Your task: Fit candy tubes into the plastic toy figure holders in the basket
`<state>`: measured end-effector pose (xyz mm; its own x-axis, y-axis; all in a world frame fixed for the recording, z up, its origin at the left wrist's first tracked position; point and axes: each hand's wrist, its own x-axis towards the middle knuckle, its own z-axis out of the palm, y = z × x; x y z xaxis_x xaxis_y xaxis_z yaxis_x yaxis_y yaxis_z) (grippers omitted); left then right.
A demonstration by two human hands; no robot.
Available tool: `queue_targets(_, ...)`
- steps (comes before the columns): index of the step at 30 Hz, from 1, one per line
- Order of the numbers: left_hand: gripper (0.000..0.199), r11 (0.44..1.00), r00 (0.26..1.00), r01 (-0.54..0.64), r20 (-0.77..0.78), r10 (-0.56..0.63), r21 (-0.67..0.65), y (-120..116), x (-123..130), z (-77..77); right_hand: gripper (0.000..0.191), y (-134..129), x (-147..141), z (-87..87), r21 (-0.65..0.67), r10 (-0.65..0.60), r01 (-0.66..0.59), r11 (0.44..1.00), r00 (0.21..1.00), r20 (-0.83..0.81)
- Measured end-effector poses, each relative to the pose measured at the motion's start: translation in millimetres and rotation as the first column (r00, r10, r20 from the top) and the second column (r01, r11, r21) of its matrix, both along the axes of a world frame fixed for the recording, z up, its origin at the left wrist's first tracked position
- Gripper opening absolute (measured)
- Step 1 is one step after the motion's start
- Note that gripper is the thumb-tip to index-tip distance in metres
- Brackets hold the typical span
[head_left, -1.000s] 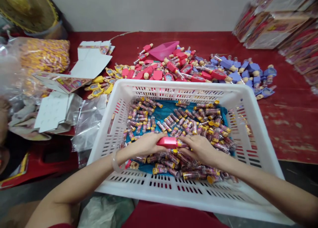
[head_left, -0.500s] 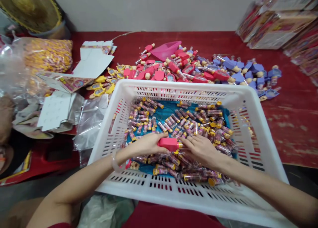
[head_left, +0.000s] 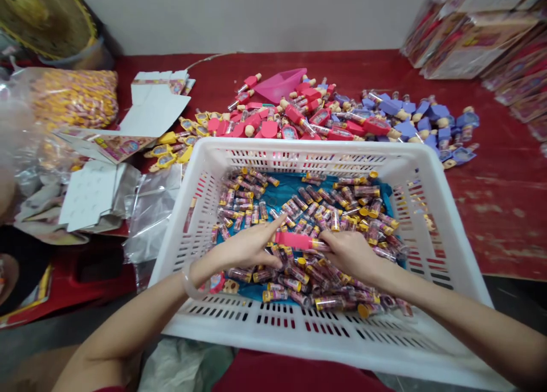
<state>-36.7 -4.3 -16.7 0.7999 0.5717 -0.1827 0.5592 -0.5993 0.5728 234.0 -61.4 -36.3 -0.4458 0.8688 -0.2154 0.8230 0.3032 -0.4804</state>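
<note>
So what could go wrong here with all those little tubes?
The pink tube seems gripped only at one end by the right hand, so it might slip into the loose tubes. The bangle by the left hand could also catch on the white crate.

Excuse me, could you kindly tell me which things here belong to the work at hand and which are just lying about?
At hand: left hand, right hand, pink-capped tube, tubes in the white plastic crate.

Lying about: straw hat, clear plastic bag, flat printed cartons, pink pieces, purple pieces on the red table.
</note>
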Motion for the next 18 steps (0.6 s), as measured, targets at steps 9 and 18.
queue_targets(9,0.055,-0.126,0.979,0.007,-0.019,0.205,-0.992,-27.7,13.6,0.1,0.027,-7.8,0.9,31.3,0.659,0.152,-0.284,0.696,0.956,0.250)
queue_targets(18,0.044,0.973,1.000,-0.007,0.018,0.011,-0.230,-48.9,19.6,-2.7,0.011,-14.0,-5.3,17.8,-0.092,0.211,-0.196,0.976,0.958,0.195)
